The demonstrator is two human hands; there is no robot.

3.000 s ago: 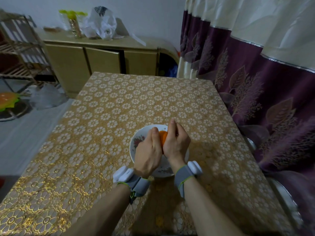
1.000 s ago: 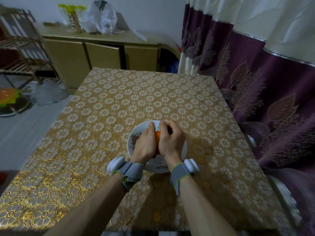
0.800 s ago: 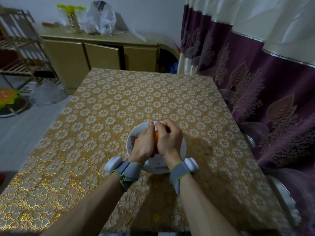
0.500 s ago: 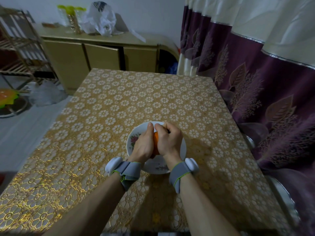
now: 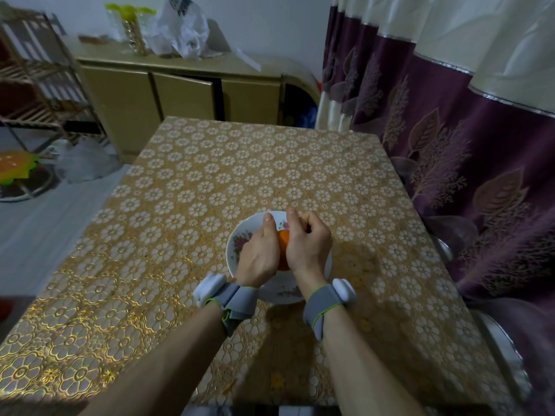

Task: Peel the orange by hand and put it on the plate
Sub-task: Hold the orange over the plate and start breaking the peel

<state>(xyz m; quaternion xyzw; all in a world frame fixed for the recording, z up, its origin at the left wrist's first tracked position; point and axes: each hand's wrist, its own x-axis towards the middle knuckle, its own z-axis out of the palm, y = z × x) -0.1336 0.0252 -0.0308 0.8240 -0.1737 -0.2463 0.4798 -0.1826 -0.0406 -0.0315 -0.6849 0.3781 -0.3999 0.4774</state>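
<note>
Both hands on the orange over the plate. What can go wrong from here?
1. The left hand and right hand grip the orange from both sides; squeezing may burst segments and spray juice.
2. Pushing down over the plate might tip or slide it on the glossy tablecloth.
3. The hands hide most of the peel, so a torn strip may drop unnoticed.

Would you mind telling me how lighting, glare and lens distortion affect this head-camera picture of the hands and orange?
Head view: dim room light; gold glare on the tablecloth at near left; a soft shadow lies right of the plate; wide-angle bending curves the curtain and cabinet; the orange shows only as a sliver between the left hand and right hand.
</note>
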